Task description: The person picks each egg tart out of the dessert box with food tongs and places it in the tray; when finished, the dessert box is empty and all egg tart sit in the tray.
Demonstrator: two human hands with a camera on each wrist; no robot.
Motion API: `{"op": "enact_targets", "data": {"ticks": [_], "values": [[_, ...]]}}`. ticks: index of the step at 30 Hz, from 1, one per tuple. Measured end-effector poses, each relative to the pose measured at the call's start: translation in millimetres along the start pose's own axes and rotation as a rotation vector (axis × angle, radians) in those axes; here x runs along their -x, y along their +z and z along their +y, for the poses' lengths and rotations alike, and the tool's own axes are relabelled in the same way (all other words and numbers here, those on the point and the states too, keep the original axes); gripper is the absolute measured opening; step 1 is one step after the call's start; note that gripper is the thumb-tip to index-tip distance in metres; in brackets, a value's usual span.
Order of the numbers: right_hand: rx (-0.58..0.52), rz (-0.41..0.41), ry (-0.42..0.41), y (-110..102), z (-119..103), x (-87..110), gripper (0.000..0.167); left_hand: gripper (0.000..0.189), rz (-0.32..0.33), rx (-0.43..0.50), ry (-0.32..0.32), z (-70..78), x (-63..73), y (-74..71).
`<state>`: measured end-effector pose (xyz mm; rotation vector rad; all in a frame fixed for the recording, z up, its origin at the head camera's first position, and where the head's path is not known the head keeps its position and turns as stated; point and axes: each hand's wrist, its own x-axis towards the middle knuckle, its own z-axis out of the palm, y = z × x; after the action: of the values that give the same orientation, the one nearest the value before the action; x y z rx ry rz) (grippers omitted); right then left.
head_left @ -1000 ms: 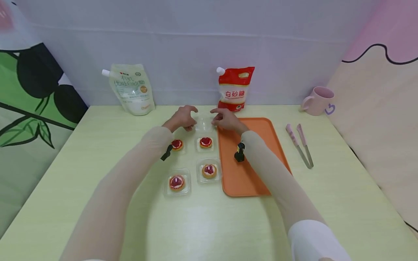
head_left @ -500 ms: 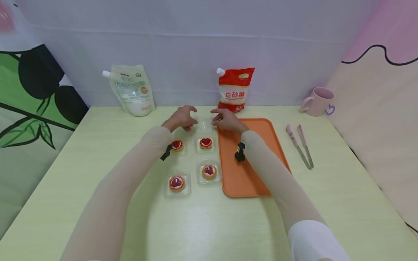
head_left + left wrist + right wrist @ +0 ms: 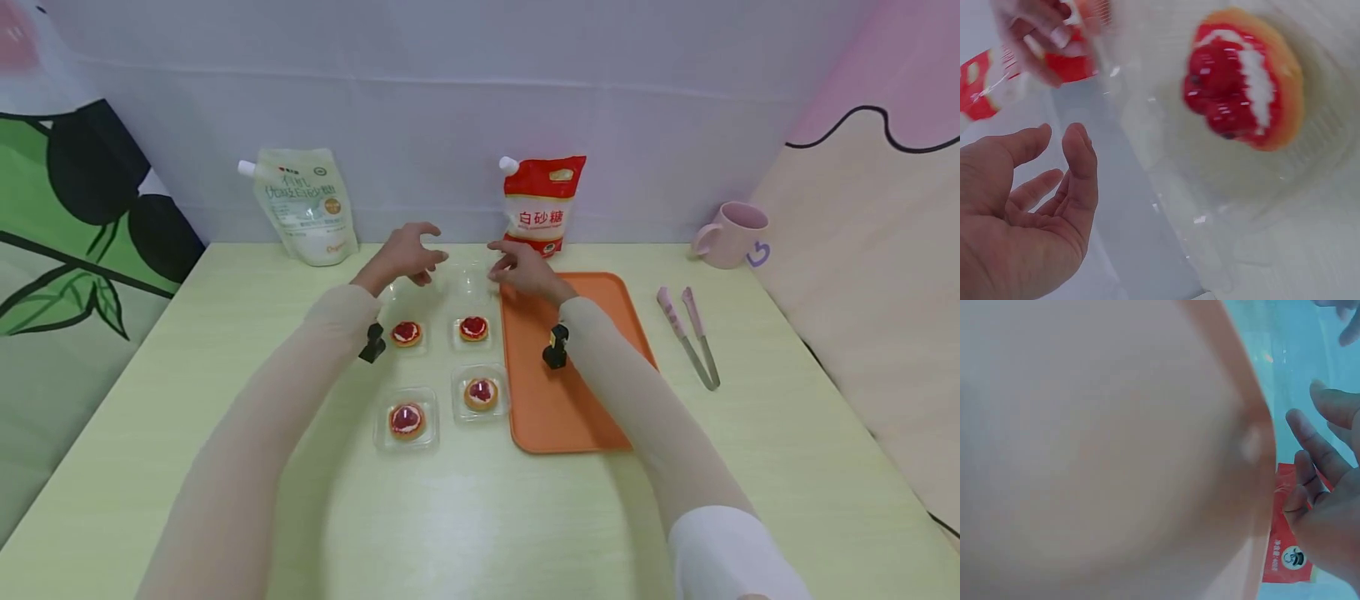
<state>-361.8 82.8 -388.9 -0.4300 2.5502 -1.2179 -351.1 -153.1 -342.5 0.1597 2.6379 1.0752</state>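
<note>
My left hand (image 3: 405, 254) hovers behind the far-left clear plastic box (image 3: 424, 343), its fingers loosely bent and nothing between them. In the left wrist view, a fruit tart (image 3: 1279, 81) with red topping and white cream sits in a clear box beside that hand. My right hand (image 3: 525, 271), thumb and fingers apart, holds nothing at the far end of the orange tray (image 3: 570, 408). A transparent plastic piece (image 3: 468, 283), perhaps a lid, lies between the hands, behind a box with another tart (image 3: 473, 328). Nearer stand two more boxed tarts (image 3: 406, 421) (image 3: 480, 393).
A pale sugar pouch (image 3: 307, 208) stands at the back left, a red sugar pouch (image 3: 543, 204) behind my right hand. Right of the tray lie pink-handled tongs (image 3: 693, 337). A pink mug (image 3: 733, 233) is near the table's back right corner.
My left hand has moved left and slightly back, away from the transparent piece between the hands. The right hand has barely shifted. The boxes and tarts stay in place.
</note>
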Motion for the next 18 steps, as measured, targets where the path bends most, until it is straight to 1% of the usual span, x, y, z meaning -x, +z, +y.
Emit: {"op": "enact_targets", "data": {"ticks": [4, 8, 11, 14, 16, 18], "values": [[-0.006, 0.057, -0.032, 0, -8, 5.2, 0.063, 0.054, 0.055, 0.075, 0.08, -1.1, 15.1, -12.7], [-0.013, 0.091, -0.067, 1, -19, 15.7, 0.069, 0.048, 0.1, 0.076, 0.165, -5.2, 37.3, -16.3], [-0.032, 0.084, -0.113, 2, -29, 26.1, 0.074, 0.043, 0.141, 0.066, 0.219, -11.7, 57.4, -13.4], [-0.055, 0.083, -0.171, 4, -38, 38.2, 0.078, 0.039, 0.158, 0.075, 0.262, -19.0, 78.5, -7.5], [-0.066, 0.086, -0.209, 6, -44, 46.4, 0.081, 0.036, 0.144, 0.087, 0.278, -24.9, 91.1, -2.9], [-0.065, 0.081, -0.253, 10, -49, 54.1, 0.081, 0.034, 0.114, 0.096, 0.287, -30.9, 102.8, 1.6]]}}
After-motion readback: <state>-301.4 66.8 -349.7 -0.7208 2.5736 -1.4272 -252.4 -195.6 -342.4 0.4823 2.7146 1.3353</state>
